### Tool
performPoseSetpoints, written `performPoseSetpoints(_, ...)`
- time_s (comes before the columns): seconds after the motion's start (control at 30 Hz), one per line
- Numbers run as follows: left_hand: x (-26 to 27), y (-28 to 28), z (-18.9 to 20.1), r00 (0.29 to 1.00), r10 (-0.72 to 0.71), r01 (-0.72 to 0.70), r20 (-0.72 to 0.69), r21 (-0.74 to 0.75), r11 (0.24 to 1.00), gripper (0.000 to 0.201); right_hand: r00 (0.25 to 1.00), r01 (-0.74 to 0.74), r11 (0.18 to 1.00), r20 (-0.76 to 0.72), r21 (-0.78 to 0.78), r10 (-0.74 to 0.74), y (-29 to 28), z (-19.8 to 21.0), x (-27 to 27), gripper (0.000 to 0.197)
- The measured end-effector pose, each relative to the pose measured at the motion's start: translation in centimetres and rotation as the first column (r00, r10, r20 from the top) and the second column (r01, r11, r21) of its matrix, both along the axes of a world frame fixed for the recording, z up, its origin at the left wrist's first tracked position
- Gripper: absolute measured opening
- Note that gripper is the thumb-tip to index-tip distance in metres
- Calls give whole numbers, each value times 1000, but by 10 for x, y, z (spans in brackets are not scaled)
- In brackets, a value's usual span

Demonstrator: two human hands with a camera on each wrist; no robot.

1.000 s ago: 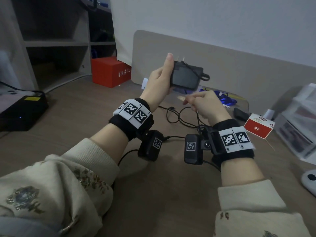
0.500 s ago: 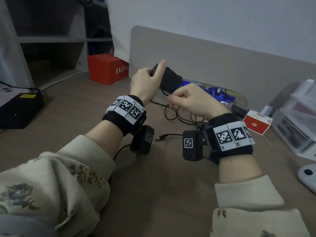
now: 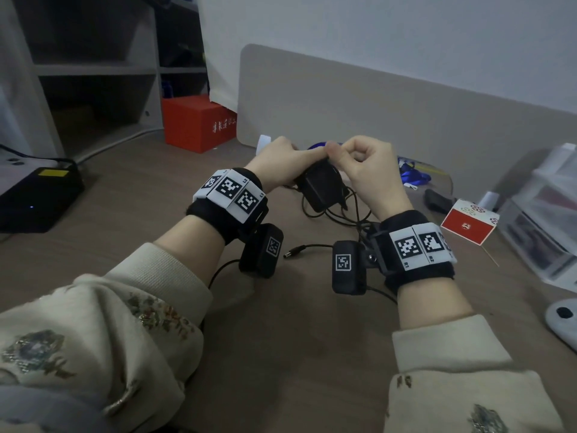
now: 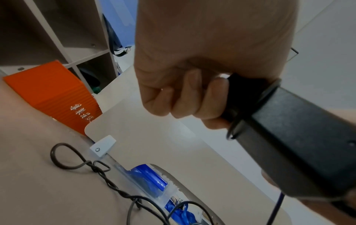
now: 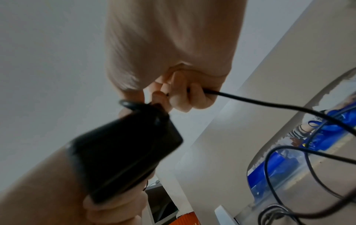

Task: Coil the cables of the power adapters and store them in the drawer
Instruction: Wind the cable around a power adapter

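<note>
Here, left hand (image 3: 281,164) gripping adapter (image 3: 320,189), right hand (image 3: 365,170) pinching its cable (image 5: 269,104) (fingers curled)

Left hand (image 4: 192,68) fills twelve o'clock, fingers (image 4: 185,97) curled on a black adapter (image 4: 300,141) running to four o'clock; cable (image 4: 80,164) loops at seven; orange box (image 4: 48,91) at nine.

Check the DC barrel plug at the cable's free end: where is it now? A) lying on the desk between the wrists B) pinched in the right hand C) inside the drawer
A: the barrel plug lies on the desk, in neither hand.
</note>
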State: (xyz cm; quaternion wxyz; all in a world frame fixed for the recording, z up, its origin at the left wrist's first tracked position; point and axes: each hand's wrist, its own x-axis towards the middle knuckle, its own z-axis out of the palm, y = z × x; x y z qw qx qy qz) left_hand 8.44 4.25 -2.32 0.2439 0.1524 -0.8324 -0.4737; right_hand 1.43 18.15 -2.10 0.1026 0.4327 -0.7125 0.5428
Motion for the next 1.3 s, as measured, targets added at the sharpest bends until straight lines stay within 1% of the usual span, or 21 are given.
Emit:
performPoseSetpoints(0.1, 1, 2, 2, 997, -62, 66, -44, 101, 993, 40, 998, -15, 999, 56, -35, 17, 2, 0, 2, 58)
performPoseSetpoints(0.13, 2, 3, 2, 995, -91, 95, -44, 116, 989, 38, 996, -34, 999, 79, -36, 37, 4, 0, 2, 59)
performPoseSetpoints(0.23, 7, 7, 5, 983, -178, 183, -47, 140, 973, 37, 986, -73, 996, 144, -53, 80, 8, 2, -1, 37)
performPoseSetpoints(0.33, 11, 10, 6, 971, -227, 237, -75, 158, 959, 36, 972, -113, 990, 195, -86, 128, 11, 2, -2, 37)
performPoseSetpoints(0.4, 12, 10, 5, 961, -260, 272, -89, 170, 947, 36, 961, -158, 982, 213, -99, 176, 10, 2, 0, 41)
performPoseSetpoints(0.43, 13, 9, 5, 953, -284, 299, -104, 189, 935, 36, 948, -193, 975, 237, -107, 213, 10, 2, 1, 48)
performPoseSetpoints(0.47, 13, 9, 5, 943, -309, 330, -127, 216, 919, 37, 929, -231, 966, 268, -116, 254, 10, 2, 3, 59)
performPoseSetpoints(0.5, 14, 10, 6, 931, -332, 361, -155, 244, 900, 44, 913, -252, 959, 299, -128, 280, 10, 1, 3, 70)
performPoseSetpoints(0.53, 14, 11, 6, 920, -347, 387, -185, 271, 882, 56, 907, -254, 957, 309, -143, 287, 9, 1, 6, 75)
performPoseSetpoints(0.6, 14, 13, 8, 905, -362, 418, -222, 309, 854, 87, 907, -229, 961, 326, -152, 268, 8, 0, 7, 79)
performPoseSetpoints(0.63, 14, 13, 8, 903, -369, 423, -220, 309, 852, 97, 905, -210, 966, 345, -152, 251, 7, 0, 6, 80)
performPoseSetpoints(0.67, 12, 12, 7, 904, -371, 421, -211, 297, 857, 102, 905, -197, 968, 351, -153, 240, 7, 1, 5, 73)
performPoseSetpoints(0.7, 11, 12, 7, 908, -367, 412, -201, 278, 868, 101, 905, -178, 971, 362, -157, 225, 6, 1, 4, 60)
performPoseSetpoints(0.77, 10, 11, 6, 923, -335, 374, -189, 240, 896, 87, 906, -143, 977, 376, -155, 192, 5, 3, 5, 37)
performPoseSetpoints(0.83, 8, 9, 6, 931, -309, 347, -193, 211, 914, 72, 914, -96, 986, 382, -134, 141, 5, 2, 0, 25)
performPoseSetpoints(0.9, 6, 8, 8, 932, -281, 331, -230, 219, 918, 65, 942, -64, 996, 325, -64, 81, 5, -1, -5, 30)
performPoseSetpoints(0.97, 5, 6, 9, 939, -217, 287, -266, 261, 922, 62, 965, -93, 996, 249, 12, 87, 3, -5, -9, 29)
performPoseSetpoints(1.07, 1, 2, 10, 964, -33, 117, -265, 306, 945, 64, 985, -95, 989, 154, 110, 77, -1, -8, -8, 24)
performPoseSetpoints(1.13, -1, 1, 10, 964, 29, 59, -263, 323, 945, 65, 993, -91, 981, 91, 171, 76, -5, -9, -4, 28)
performPoseSetpoints(1.23, -1, 0, 9, 958, 82, 13, -275, 326, 945, 61, 995, -101, 947, 10, 306, 102, -6, -7, 1, 38)
performPoseSetpoints(1.3, 0, -2, 8, 947, 127, -33, -295, 302, 953, 57, 995, -85, 916, -22, 392, 101, -4, -4, 4, 37)
